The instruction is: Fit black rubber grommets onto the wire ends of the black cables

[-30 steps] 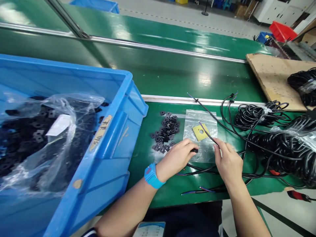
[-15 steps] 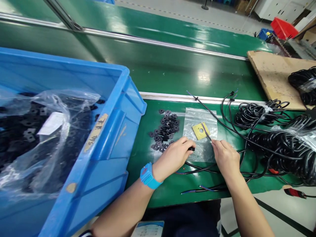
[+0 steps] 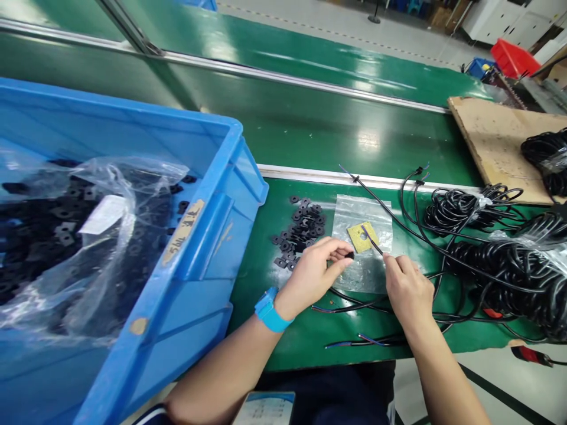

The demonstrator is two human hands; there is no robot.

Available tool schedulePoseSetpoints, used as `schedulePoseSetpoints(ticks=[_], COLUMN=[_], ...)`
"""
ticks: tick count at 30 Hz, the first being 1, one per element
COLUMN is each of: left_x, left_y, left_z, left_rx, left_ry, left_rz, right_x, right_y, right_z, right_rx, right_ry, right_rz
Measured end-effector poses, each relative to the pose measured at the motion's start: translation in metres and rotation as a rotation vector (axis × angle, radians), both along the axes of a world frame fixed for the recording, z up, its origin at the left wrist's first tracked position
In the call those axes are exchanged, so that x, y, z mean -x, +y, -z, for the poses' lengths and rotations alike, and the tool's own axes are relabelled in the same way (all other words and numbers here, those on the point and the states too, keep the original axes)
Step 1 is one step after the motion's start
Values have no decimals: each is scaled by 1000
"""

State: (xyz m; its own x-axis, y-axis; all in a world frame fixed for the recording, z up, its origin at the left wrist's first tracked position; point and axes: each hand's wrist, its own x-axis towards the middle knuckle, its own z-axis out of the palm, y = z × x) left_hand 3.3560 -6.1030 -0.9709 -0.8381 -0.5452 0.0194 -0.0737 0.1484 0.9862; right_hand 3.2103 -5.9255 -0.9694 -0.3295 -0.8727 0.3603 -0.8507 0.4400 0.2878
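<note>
My left hand (image 3: 319, 264), with a blue band on its wrist, pinches a small black piece (image 3: 349, 255) at its fingertips, much like those in the pile beside it. Closed round a black cable (image 3: 375, 245), my right hand (image 3: 407, 289) holds it close to its stripped end, where thin coloured wires reach over a yellow square sponge (image 3: 359, 237) with a hole. Under the sponge lies a clear plastic bag (image 3: 343, 212). Left of the bag is a loose pile of small black holed pieces (image 3: 305, 230). A gap separates the black piece from the cable end.
A large blue bin (image 3: 217, 248) with bagged black pieces fills the left side. Coiled black cables (image 3: 500, 271) crowd the right, near a cardboard sheet (image 3: 500, 136). Loose cable ends (image 3: 349, 342) lie along the table's front edge. A white rail (image 3: 310, 175) runs behind.
My left hand has turned slightly, its fingers lifting and the black piece rising a little toward the sponge. My right hand still holds the cable in nearly the same place. The view has shifted slightly.
</note>
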Motion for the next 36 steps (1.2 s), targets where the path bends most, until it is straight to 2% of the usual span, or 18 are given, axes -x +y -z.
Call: schedulePoseSetpoints(ticks=[3,6,9,12,16,20,25,28,32,36], left_x=[2,2,1,0,2,2,-2,-3,-5,-6], left_y=[-3,-6,-7,-8,-6,-4,-5,-6,-5,-2], left_z=[-3,-10,-18,-21,-20,-18,-17,-17,-16,-16], left_rx=[-456,-814,-994,-1075,-1113,-1095,-1042,-926,-686,-682], left_ry=[222,397,501,544,514,476,443,431,336,241], left_rz=[-224,-354,-364,-355,-313,-280,-202,-167,-107,-58], right_x=[1,3,6,10,12,13,15,16,14,9], right_y=[-3,-14,-26,-29,-21,-16,-15,-14,-15,-21], right_z=[-28,-59,-71,-64,-54,-54,-54,-56,-56,-50], right_rx=[294,400,437,500,543,500,503,509,420,353], right_ry=[-343,-658,-738,-799,-867,-896,-940,-926,-906,-753], right_rz=[-83,-200,-284,-313,-300,-304,-252,-229,-365,-483])
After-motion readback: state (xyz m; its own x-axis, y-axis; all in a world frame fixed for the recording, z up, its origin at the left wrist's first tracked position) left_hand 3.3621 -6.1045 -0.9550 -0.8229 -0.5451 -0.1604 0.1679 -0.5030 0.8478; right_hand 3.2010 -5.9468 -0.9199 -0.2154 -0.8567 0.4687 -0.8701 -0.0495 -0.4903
